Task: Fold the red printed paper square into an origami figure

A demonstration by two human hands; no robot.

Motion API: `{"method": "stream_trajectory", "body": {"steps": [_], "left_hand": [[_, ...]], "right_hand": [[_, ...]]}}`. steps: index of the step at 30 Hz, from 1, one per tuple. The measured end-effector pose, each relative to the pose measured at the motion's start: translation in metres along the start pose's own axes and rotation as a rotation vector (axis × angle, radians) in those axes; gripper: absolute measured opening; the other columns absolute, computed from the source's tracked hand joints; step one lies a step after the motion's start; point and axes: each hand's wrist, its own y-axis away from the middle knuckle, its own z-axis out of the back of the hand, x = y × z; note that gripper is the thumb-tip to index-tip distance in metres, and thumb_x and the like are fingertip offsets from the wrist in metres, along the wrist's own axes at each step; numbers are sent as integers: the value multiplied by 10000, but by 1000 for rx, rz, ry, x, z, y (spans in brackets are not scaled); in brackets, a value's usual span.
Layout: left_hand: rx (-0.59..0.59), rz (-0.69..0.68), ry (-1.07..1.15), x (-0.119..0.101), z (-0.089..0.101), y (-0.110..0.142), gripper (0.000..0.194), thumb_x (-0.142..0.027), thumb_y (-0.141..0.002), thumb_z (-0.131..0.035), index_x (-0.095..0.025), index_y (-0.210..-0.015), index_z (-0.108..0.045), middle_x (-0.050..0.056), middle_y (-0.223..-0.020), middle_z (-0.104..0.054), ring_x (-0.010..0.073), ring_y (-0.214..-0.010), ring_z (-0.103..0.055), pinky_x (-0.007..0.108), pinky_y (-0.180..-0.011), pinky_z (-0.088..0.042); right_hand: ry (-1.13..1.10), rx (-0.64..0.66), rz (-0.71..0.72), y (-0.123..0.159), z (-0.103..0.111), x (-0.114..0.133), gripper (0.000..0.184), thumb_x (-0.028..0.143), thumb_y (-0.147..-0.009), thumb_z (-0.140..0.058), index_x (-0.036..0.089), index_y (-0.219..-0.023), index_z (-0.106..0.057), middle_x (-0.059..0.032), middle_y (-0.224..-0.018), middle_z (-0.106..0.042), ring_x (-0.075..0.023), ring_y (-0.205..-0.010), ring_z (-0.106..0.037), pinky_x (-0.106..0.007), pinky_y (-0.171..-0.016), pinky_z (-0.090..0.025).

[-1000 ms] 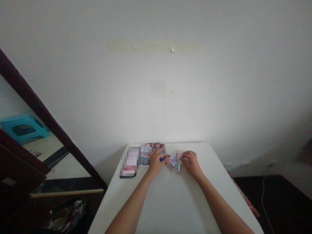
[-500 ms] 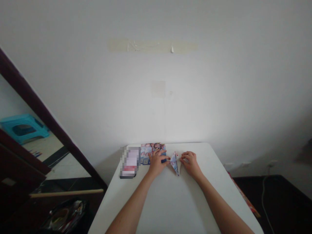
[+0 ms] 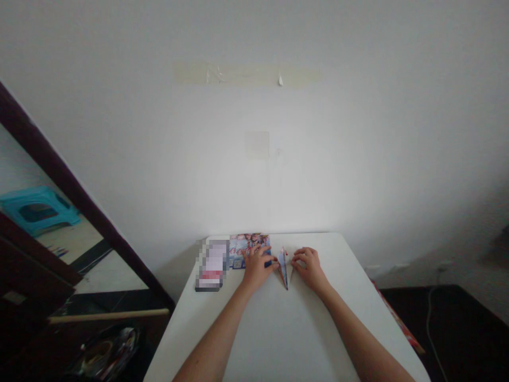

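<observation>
A small folded paper (image 3: 282,269), printed in pale blue and pink with a white side, stands on the white table between my two hands. My left hand (image 3: 257,267) pinches its left edge with thumb and index finger, while the other fingers spread over a flowered printed sheet (image 3: 240,245). On the right, the fingertips of my right hand (image 3: 308,265) are closed on the paper's white flap. Its dark-lined fold points down toward me. The exact grip of the fingertips is too small to make out.
A phone-like device (image 3: 212,265), its screen blurred out, lies at the left of the white table (image 3: 274,334). The table's back edge meets a white wall (image 3: 310,185). To the left are a mirror-like panel (image 3: 95,265) showing a blue stool (image 3: 40,209), and a dark bag (image 3: 107,350).
The folded paper has narrowed from a wide diamond to a slim, steep shape, its lower tip shifting left and nearer me. My right hand has moved slightly left; my left hand barely moved.
</observation>
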Motion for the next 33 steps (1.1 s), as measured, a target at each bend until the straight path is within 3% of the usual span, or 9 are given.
{"method": "stream_trajectory", "body": {"steps": [12, 25, 33], "left_hand": [[-33, -15, -30, -8, -4, 5, 57, -342, -773, -764, -318, -822, -749, 2, -1331, -621, 338, -1364, -360, 746, -1110, 22], [-50, -44, -57, -7, -8, 6, 105, -350, -768, -773, -280, -802, -703, 0, -1319, -624, 334, -1357, -369, 753, -1102, 11], [-9, -8, -94, -10, -7, 5, 118, -368, -780, -760, -275, -815, -696, -6, -1345, -606, 327, -1374, -350, 760, -1106, -7]], "right_hand": [[40, 21, 30, 1, -2, 4, 90, 304, -840, -649, 269, -825, -730, -64, -1028, -669, -266, -1102, -508, -449, -961, -410], [73, 31, 33, 1, -3, 4, 64, 297, -814, -675, 269, -815, -733, -61, -1005, -668, -258, -1077, -528, -433, -951, -406], [124, 53, 18, 2, -2, 7, 77, 281, -768, -715, 253, -839, -719, -55, -1031, -666, -254, -1105, -513, -409, -963, -388]]}}
